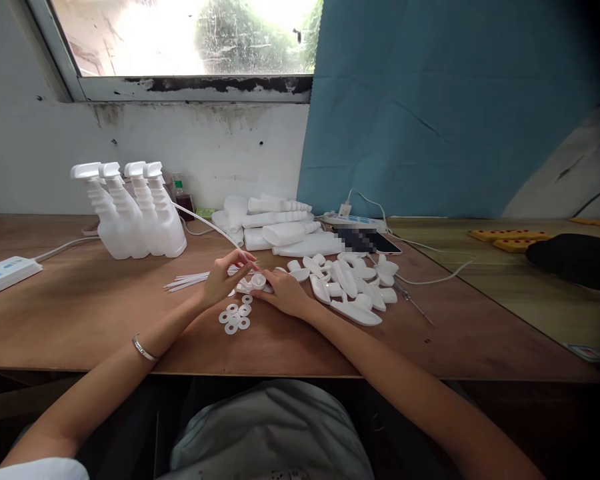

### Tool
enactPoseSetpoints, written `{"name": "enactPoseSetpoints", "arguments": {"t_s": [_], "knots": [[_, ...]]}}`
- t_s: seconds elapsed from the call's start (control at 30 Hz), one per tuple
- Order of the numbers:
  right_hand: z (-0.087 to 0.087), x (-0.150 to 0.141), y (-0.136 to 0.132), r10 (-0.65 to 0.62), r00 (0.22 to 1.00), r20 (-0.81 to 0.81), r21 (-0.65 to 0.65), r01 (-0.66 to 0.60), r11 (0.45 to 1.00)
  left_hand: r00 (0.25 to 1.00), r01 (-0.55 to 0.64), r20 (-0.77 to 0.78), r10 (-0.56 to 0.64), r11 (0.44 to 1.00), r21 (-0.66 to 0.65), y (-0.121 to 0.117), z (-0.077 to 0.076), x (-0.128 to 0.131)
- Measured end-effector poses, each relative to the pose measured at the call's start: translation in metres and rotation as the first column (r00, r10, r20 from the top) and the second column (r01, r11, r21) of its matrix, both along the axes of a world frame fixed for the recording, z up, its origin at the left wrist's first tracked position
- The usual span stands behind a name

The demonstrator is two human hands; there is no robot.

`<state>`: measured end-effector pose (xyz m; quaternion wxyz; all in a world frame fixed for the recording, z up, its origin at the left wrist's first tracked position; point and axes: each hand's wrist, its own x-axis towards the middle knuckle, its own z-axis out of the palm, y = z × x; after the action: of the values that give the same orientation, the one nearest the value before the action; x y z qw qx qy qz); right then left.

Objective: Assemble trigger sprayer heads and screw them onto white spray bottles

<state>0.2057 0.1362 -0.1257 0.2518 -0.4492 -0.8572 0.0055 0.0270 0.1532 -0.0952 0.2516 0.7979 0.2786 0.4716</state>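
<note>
Between the fingers of my left hand (226, 279) is one end of a thin white tube (207, 223), which slants up and leftward past the bottles. My right hand (286, 292) grips a white spray head (258, 282), its round opening facing up close to the tube's lower end. Whether the tube sits inside the opening, I cannot tell. Several flat white washers (244, 310) lie just below my hands. More thin white tubes (187, 280) rest in a bundle beside my left hand. A pile of white spray heads (353, 283) spreads to the right of my right hand.
Several white spray bottles (153, 227) with heads on stand at the left back. White bottles (285, 223) lie stacked near the wall. A phone or tablet (380, 241), a thin screwdriver-like tool (417, 307), a power strip (10, 275) and a dark bottle (184, 199) are also around.
</note>
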Motion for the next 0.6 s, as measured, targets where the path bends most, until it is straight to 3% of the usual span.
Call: {"name": "enactPoseSetpoints", "arguments": {"t_s": [0.6], "knots": [[0.0000, -0.0011, 0.0004, 0.036, 0.999, -0.028, -0.006, -0.037, 0.999, 0.993, -0.089, -0.081, 0.091, 0.996, 0.030, 0.0019, -0.0067, 0.0042]]}}
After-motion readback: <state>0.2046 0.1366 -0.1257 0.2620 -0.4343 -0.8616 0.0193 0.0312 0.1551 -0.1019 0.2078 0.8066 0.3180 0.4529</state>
